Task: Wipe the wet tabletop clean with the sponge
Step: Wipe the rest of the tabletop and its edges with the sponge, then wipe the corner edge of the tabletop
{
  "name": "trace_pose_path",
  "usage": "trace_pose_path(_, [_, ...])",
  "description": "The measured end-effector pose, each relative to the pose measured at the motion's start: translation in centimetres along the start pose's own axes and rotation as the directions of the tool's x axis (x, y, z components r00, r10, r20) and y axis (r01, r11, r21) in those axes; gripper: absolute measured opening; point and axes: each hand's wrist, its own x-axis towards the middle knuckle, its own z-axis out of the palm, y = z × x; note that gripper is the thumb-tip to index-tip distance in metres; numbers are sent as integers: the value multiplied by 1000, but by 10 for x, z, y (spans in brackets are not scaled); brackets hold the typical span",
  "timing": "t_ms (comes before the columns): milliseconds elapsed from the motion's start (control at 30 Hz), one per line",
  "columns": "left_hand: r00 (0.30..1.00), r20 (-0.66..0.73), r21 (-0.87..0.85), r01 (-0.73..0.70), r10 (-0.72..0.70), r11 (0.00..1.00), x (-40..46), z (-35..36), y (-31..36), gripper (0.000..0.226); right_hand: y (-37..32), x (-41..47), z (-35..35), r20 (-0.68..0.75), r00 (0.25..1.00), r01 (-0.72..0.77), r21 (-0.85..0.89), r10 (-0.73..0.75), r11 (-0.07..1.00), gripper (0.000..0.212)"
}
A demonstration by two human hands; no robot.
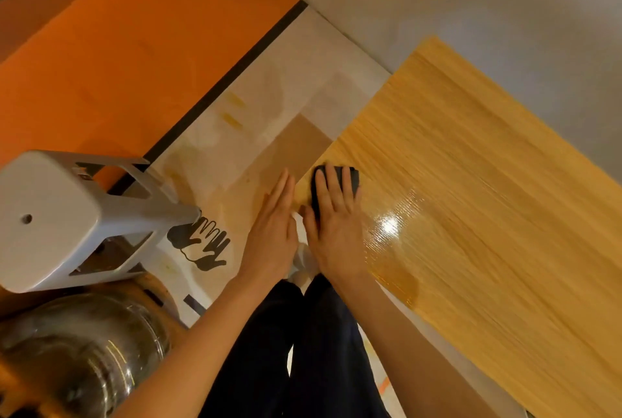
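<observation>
A dark sponge [350, 178] lies on the wooden tabletop [471, 189] at its near left corner. My right hand [336, 226] presses flat on the sponge with straight fingers, hiding most of it. A wet, glossy patch [390, 229] shines on the wood just right of that hand. My left hand [274, 232] is held flat with straight fingers beside the table's left edge, off the tabletop, holding nothing.
A grey plastic stool [57, 215] stands at the left. A large clear water jug [80, 350] sits at the lower left. An orange wall [117, 47] and tiled floor [269, 108] with a black hand-shaped sticker [202, 242] lie beyond. My dark trousers [303, 350] are below.
</observation>
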Motion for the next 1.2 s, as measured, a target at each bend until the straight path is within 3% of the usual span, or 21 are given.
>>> trace_pose_path(167, [998, 2, -32, -65, 65, 997, -3, -11, -2, 61, -1, -25, 4, 55, 997, 61, -244, -49, 968, 66])
trace_pose_path(300, [988, 67, 12, -144, 142, 990, -9, -13, 0, 61, 4, -51, -7, 16, 999, 42, -298, -39, 954, 60])
trace_pose_path(467, [969, 170, 65, -193, 179, 979, -12, -4, 12, 61, 14, -84, -16, -4, 998, -65, -211, 66, 975, 71])
trace_pose_path(667, [943, 250, 64, -244, 221, 968, -22, 8, 31, 58, 38, -131, -39, 27, 986, -161, -144, 167, 976, 60])
trace_pose_path(767, [920, 317, 64, -262, 230, 963, -25, 16, 44, 58, 43, -142, -54, 1, 975, -223, 87, 224, 971, 66])
trace_pose_path(833, [897, 385, 24, -246, 218, 969, -28, 21, 56, 60, 35, -139, -78, 33, 918, -372, 421, 396, 827, 61])
trace_pose_path(900, [873, 453, -96, -155, 182, 983, -30, 27, 70, 60, 29, -129, -104, 119, 796, -501, 679, 593, 537, 46])
trace_pose_path(967, [861, 495, -257, 17, 117, 966, -30, 34, 83, 58, 32, -117, -119, 289, 688, -559, 796, 665, 232, 30])
trace_pose_path(1000, [865, 495, -320, 92, 84, 943, -28, 37, 88, 56, 35, -111, -124, 367, 667, -583, 799, 648, 148, 25])
trace_pose_path(1067, [898, 439, -361, 139, 37, 922, -22, 42, 95, 50, 42, -100, -130, 415, 653, -625, 767, 633, 143, 25])
trace_pose_path(1200, [933, 352, -359, 209, -76, 910, -14, 48, 97, 44, 59, -74, -133, 264, 673, -608, 728, 691, 315, 28])
